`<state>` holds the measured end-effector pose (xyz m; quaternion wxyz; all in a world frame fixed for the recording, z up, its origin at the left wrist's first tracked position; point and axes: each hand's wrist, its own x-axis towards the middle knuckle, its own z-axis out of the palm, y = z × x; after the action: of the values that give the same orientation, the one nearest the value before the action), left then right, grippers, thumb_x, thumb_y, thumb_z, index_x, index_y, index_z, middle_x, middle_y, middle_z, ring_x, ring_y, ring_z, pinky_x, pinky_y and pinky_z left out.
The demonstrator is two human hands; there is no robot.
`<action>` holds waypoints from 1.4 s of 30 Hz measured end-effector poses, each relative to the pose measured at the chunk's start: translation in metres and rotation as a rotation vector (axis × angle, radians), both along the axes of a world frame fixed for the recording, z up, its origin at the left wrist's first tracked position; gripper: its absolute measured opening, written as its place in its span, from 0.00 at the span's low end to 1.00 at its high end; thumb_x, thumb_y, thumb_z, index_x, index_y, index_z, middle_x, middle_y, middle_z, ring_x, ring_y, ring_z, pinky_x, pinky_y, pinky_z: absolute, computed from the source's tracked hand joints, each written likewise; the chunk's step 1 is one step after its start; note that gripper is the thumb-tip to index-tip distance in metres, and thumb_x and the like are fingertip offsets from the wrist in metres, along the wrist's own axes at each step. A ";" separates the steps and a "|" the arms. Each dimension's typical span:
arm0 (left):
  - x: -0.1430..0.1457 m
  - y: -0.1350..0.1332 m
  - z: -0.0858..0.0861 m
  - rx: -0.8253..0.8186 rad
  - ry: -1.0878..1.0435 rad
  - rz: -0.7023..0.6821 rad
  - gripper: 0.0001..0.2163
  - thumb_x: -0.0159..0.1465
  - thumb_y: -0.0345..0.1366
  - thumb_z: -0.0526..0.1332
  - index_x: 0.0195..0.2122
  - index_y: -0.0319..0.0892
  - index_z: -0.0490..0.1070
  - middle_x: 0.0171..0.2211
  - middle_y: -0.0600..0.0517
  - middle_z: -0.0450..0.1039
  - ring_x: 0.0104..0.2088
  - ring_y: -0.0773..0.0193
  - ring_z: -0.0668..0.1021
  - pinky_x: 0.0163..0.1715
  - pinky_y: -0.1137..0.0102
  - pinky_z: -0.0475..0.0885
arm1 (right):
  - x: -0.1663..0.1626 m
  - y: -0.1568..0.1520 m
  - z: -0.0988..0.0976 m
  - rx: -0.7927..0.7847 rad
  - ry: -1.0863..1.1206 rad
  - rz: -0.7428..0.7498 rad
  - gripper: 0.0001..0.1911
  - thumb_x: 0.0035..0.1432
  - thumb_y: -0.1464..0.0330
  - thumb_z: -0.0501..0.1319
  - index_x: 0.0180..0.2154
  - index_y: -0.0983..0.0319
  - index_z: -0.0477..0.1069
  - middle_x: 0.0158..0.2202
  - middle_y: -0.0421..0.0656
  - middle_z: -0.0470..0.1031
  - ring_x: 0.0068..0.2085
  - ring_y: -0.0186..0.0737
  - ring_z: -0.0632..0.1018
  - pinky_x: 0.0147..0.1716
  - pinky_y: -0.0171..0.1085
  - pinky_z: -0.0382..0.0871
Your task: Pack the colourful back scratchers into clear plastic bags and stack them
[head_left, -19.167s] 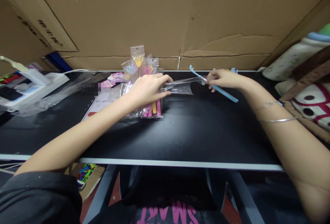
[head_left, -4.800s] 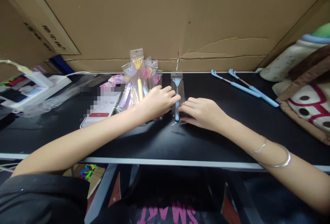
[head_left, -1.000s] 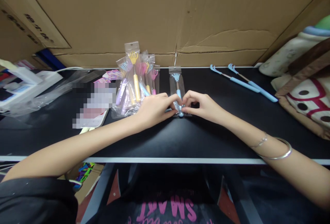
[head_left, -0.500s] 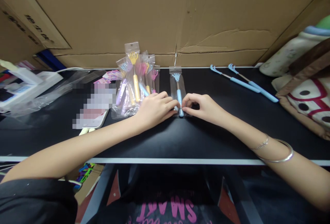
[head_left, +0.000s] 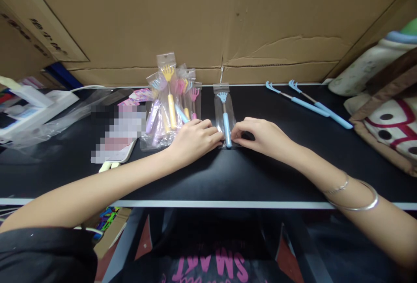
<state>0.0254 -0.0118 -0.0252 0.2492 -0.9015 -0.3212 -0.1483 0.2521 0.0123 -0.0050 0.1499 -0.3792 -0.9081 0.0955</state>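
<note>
A clear plastic bag holding a blue back scratcher lies flat on the black table. My left hand pinches the bag's near left edge, fingers curled. My right hand pinches the near right edge the same way. Just left of my left hand lies a pile of bagged scratchers in yellow, pink and purple. Two loose blue back scratchers rest at the back right of the table.
A cardboard wall stands along the table's far edge. A phone lies left of the pile, with clear plastic bags and a white device further left. A patterned bag sits at the right.
Over the last second my fingertips have slid apart a little along the bag's near end, uncovering the blue handle. The bag stays flat in place.
</note>
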 end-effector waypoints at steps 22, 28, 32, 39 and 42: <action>0.002 -0.014 0.019 -0.176 0.269 -0.034 0.10 0.70 0.31 0.56 0.48 0.37 0.74 0.47 0.48 0.78 0.42 0.60 0.76 0.30 0.65 0.64 | 0.028 -0.007 0.015 0.053 -0.277 0.227 0.19 0.66 0.67 0.55 0.55 0.54 0.74 0.57 0.47 0.74 0.55 0.50 0.74 0.50 0.49 0.73; -0.002 -0.015 0.020 -0.301 0.233 -0.017 0.16 0.70 0.40 0.57 0.55 0.37 0.71 0.55 0.48 0.74 0.50 0.58 0.76 0.39 0.64 0.70 | 0.031 -0.011 0.014 0.046 -0.244 0.261 0.22 0.65 0.66 0.57 0.59 0.53 0.71 0.61 0.45 0.72 0.61 0.53 0.70 0.55 0.53 0.70; -0.003 -0.017 0.022 -0.360 0.241 0.005 0.20 0.70 0.43 0.57 0.58 0.36 0.69 0.58 0.48 0.72 0.53 0.57 0.75 0.42 0.64 0.71 | 0.031 -0.012 0.014 0.017 -0.268 0.268 0.23 0.66 0.65 0.56 0.61 0.55 0.68 0.61 0.44 0.72 0.62 0.53 0.69 0.58 0.54 0.68; -0.002 -0.019 0.025 -0.377 0.244 0.016 0.23 0.70 0.46 0.57 0.60 0.37 0.68 0.60 0.47 0.70 0.52 0.58 0.76 0.41 0.65 0.70 | 0.033 -0.011 0.013 -0.051 -0.237 0.254 0.24 0.66 0.64 0.56 0.62 0.54 0.68 0.61 0.46 0.71 0.61 0.52 0.71 0.57 0.54 0.69; -0.001 -0.018 0.024 -0.349 0.255 0.013 0.22 0.70 0.46 0.57 0.58 0.37 0.69 0.58 0.47 0.72 0.49 0.58 0.77 0.40 0.64 0.70 | 0.032 -0.011 0.013 -0.064 -0.244 0.243 0.23 0.66 0.63 0.56 0.61 0.54 0.69 0.61 0.45 0.71 0.61 0.52 0.72 0.57 0.54 0.69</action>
<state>0.0249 -0.0300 -0.0015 0.1290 -0.9403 -0.3139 0.0265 0.2845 0.0010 0.0084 0.0136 -0.2799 -0.9552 0.0951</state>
